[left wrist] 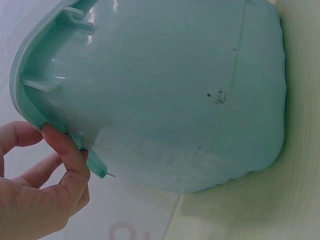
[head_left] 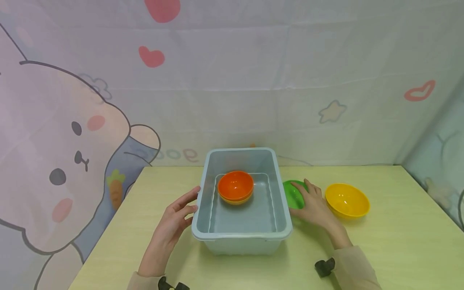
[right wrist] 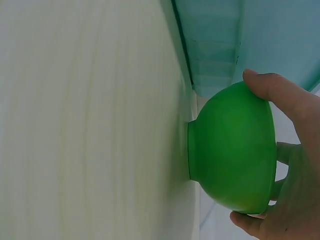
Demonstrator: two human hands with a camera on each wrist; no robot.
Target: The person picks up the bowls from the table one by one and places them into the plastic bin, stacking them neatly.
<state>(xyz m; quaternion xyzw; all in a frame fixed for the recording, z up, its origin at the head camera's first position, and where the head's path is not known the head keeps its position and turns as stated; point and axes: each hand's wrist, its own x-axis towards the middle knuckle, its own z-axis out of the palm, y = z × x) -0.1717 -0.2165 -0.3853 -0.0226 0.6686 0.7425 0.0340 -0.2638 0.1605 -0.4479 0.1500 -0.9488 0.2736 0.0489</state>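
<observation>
A light blue-grey plastic tub (head_left: pixel 242 235) stands in front of me. My left hand (head_left: pixel 174 219) holds its left rim lip, thumb and fingers bent at the edge in the left wrist view. Inside the tub, toward the back left, an orange bowl (head_left: pixel 235 186) sits nested in a yellowish bowl (head_left: pixel 236 202). Just right of the tub is a green bowl (right wrist: pixel 232 150), upright with its foot close at the tabletop. My right hand (head_left: pixel 313 205) grips it by the rim from above, thumb and fingers spread across it and partly covering it in the head view.
A yellow bowl (head_left: pixel 347 200) stands upright right of my right hand. All this is on a pale wood-grain table (head_left: pixel 398 233). Behind it hangs a printed cloth (head_left: pixel 232 80) with a cartoon animal and hearts. Dark straps and mounts sit at both wrists.
</observation>
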